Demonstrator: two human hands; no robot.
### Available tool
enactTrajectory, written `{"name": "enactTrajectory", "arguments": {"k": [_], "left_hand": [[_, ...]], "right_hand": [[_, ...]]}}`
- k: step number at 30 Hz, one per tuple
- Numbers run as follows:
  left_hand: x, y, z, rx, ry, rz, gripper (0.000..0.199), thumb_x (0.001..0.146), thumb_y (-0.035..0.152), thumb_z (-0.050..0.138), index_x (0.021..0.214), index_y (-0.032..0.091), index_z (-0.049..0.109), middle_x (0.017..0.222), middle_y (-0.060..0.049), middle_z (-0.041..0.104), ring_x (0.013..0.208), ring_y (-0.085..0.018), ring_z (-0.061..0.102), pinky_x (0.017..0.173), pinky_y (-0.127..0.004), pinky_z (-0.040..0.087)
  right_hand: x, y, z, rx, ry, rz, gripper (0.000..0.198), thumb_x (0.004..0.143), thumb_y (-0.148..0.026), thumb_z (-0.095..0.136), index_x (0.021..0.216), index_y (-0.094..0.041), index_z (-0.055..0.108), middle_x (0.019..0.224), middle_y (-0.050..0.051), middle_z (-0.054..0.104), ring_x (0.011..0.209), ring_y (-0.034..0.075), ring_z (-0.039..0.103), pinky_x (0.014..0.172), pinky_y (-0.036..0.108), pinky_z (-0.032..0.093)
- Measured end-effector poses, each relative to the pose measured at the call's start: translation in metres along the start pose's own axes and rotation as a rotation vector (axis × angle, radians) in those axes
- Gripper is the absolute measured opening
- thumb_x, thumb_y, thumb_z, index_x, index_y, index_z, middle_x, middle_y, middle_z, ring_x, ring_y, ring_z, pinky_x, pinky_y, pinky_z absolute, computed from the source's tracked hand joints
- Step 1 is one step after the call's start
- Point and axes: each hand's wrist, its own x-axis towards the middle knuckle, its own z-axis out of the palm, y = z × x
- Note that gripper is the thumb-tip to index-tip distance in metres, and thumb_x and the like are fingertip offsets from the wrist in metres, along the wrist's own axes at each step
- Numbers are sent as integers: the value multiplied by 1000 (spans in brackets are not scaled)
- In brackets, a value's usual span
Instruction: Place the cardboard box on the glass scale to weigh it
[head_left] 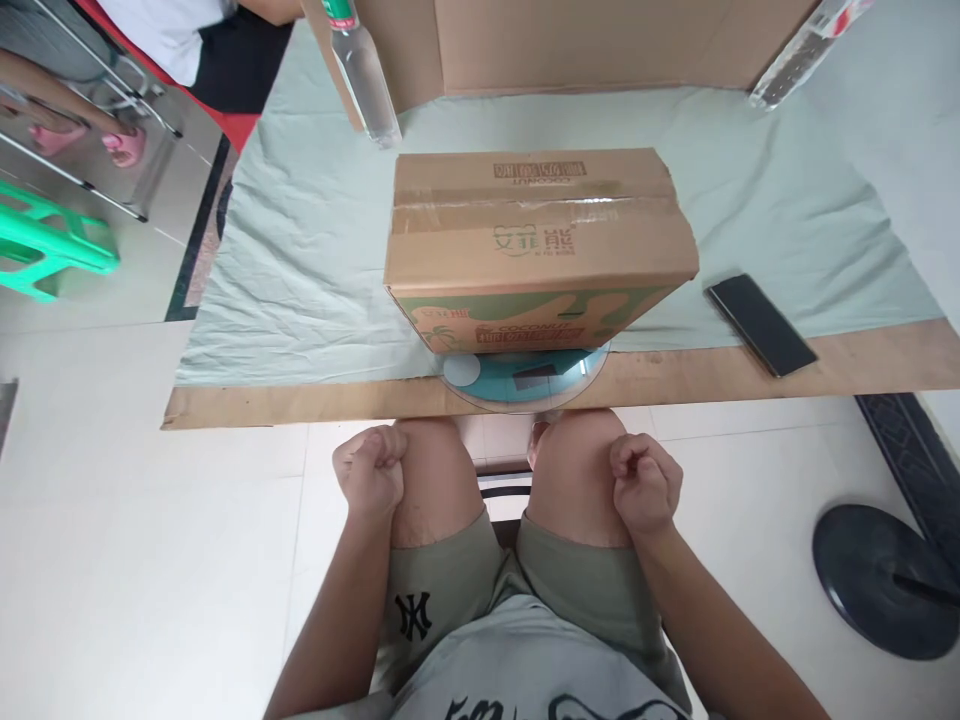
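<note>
My left hand (371, 467) is curled into a fist beside my left knee, with nothing showing in it. Beside the other knee rests my right hand (646, 482), likewise a fist and holding nothing I can see. In front of me on the table stands a cardboard box (540, 245) printed with green and orange, its top flaps closed under clear tape. Partly beneath the box is a round glass-topped scale (487, 380), its front edge near the table's edge. A black smartphone (761, 324) lies flat to the right of the box.
A pale green cloth (300, 270) covers the table. At the back are a clear bottle (365, 85), a cardboard panel (585, 45) and a clear plastic package (802, 60). Another person (217, 40) sits at the upper left. A green stool (52, 240) and a round black base (885, 580) are on the floor.
</note>
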Motion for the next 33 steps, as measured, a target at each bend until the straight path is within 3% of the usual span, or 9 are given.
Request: {"name": "enactTrajectory", "arguments": {"k": [7,12,16,18,20,23,25,28,33], "left_hand": [[1,2,2,36,-74,41,61,99,40,68,54,20,32,46,7,25,45,-8,26,45,-23,25],[23,4,-3,62,-30,116,54,93,43,72,51,22,45,50,0,31,50,-14,36,48,-33,28],[80,8,10,60,25,127,38,81,60,78,83,22,72,89,-7,68,90,-21,63,75,-33,50],[107,12,29,36,-69,57,52,74,68,81,101,25,72,120,-8,71,118,-26,65,90,-35,54],[124,17,52,-24,-210,15,61,69,74,82,103,26,69,132,-9,69,134,-31,62,103,-39,55],[133,27,81,-133,-296,97,60,72,78,77,91,23,65,116,-12,71,139,-36,60,116,-45,51],[134,36,91,-190,-320,109,59,75,78,73,90,22,65,113,-13,72,141,-37,59,119,-46,49],[137,48,95,-233,-388,-25,51,80,70,69,102,24,68,126,-10,73,146,-35,57,118,-45,50],[147,54,106,-205,-272,-186,43,94,63,50,107,26,69,113,-10,78,145,-32,56,111,-41,52]], "right_hand": [[15,-3,5,52,41,23,35,96,-40,62,67,-18,60,51,-1,45,48,11,44,46,25,31],[24,-3,3,80,76,49,24,93,-41,66,82,-19,67,67,0,57,56,11,53,52,24,41],[79,-17,9,119,145,-17,35,87,-54,70,107,-26,69,107,4,67,101,17,70,83,30,58],[114,-27,18,132,89,-36,48,81,-61,75,118,-30,67,129,4,64,121,21,67,91,33,58],[144,-38,30,133,-3,-31,62,78,-67,76,129,-34,64,141,4,61,127,24,65,90,35,58],[170,-50,47,155,-117,-62,72,79,-73,73,139,-36,59,146,4,62,132,26,63,91,38,60],[175,-55,56,219,-174,-114,71,80,-73,73,137,-34,61,147,3,64,141,26,59,107,41,58],[171,-60,64,310,-222,-138,60,83,-71,72,128,-32,65,151,0,64,152,23,53,131,42,43],[176,-63,69,376,-167,3,52,88,-68,67,129,-36,60,152,-8,65,155,19,52,133,44,42]]}}
